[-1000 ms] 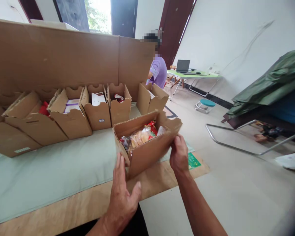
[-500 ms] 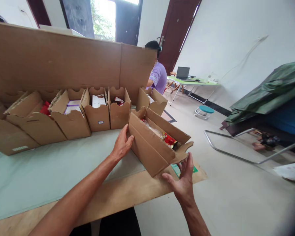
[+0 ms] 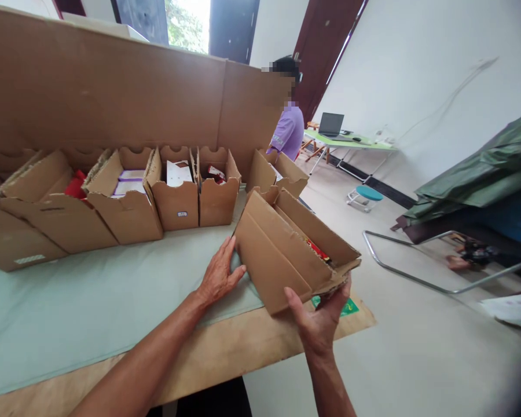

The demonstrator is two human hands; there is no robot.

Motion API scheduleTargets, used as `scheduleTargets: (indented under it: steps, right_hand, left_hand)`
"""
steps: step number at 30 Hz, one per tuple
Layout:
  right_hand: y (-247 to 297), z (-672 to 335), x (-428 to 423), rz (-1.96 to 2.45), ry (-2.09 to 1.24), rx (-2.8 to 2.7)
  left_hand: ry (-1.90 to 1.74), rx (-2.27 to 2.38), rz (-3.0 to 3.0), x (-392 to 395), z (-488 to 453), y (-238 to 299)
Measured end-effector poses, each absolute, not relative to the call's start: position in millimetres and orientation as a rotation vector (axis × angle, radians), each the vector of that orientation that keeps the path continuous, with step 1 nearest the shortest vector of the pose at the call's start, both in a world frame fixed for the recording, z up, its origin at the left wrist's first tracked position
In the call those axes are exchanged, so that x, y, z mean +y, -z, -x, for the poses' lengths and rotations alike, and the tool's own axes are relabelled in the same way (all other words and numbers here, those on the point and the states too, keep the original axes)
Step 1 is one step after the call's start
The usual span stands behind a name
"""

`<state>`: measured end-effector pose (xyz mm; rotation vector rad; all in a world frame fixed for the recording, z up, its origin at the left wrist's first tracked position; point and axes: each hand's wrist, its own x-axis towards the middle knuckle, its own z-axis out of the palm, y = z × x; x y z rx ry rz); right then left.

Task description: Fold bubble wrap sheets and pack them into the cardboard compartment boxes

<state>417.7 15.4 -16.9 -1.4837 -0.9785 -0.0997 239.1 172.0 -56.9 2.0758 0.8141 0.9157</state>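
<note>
A cardboard bin (image 3: 278, 249) with an open top stands slantwise at the right end of the table, and red and yellow packaging (image 3: 316, 249) shows inside it. My right hand (image 3: 319, 318) grips its near end, thumb on the long side and fingers round the end flap, partly hidden. At the bin's far left edge is my left hand (image 3: 219, 272), its fingers stretched out and fingertips at the cardboard; whether they press on it I cannot tell.
Several more cardboard bins (image 3: 178, 202) stand in a row before a tall cardboard panel (image 3: 147, 98); another bin (image 3: 293, 176) sits at the right. Pale green cloth (image 3: 156, 278) covers the wooden table (image 3: 226, 353). Beyond are a person in purple (image 3: 289, 130), a laptop table (image 3: 351, 142) and a stool (image 3: 367, 194).
My right hand has closed on the bin's near end, and its end flap is pushed inward. The bin has tilted a little. My left hand's fingers have straightened beside it. The view has shifted slightly.
</note>
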Motion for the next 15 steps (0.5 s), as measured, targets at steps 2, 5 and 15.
scheduleTargets:
  steps: [2,5,15]
  right_hand:
    - [16.3,-417.7,28.2,1.481,0.146,-0.975]
    - [15.4,-417.9,50.6,1.507,0.221,-1.015]
    - [7.2,-413.1,78.6,1.584,0.374,-1.054]
  left_hand:
    - [-0.920,0.833,-2.066,172.2,-239.8,59.0]
    - [-0.931,0.856,-2.036,172.5,-240.5,59.9]
    - [-1.020,0.892,-1.927,170.1,-244.5,59.3]
